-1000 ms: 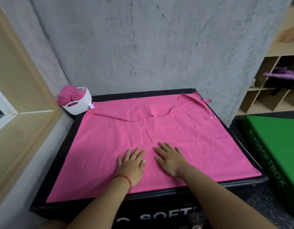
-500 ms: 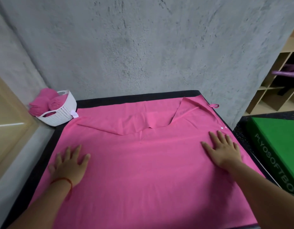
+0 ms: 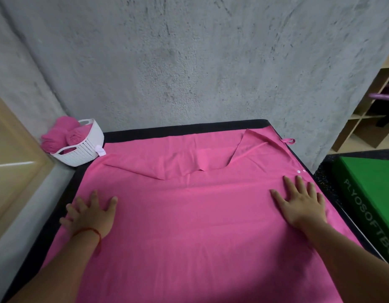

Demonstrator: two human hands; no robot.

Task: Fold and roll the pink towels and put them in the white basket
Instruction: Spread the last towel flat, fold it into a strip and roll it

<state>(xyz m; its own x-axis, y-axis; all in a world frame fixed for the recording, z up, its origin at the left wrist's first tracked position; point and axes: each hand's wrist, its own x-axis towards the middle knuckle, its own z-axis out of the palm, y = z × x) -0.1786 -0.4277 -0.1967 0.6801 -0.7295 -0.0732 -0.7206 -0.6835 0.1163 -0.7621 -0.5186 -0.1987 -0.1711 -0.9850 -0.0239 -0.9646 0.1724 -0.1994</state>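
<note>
A large pink towel (image 3: 189, 215) lies spread over a black padded box (image 3: 189, 127). Its far edge is folded back toward me in an uneven flap. My left hand (image 3: 90, 213) presses flat on the towel's left edge, fingers spread. My right hand (image 3: 302, 204) presses flat near the right edge, just below two small white snaps. A white basket (image 3: 84, 149) stands off the box's far left corner with rolled pink towels (image 3: 60, 136) inside.
A rough grey wall rises right behind the box. A green soft box (image 3: 368, 193) lies on the floor to the right, with wooden shelves (image 3: 368, 119) beyond it. A pale wooden frame (image 3: 12, 162) runs along the left.
Both hands slid apart from the towel's middle to its left and right edges over the last second. Since half a second ago they have barely moved.
</note>
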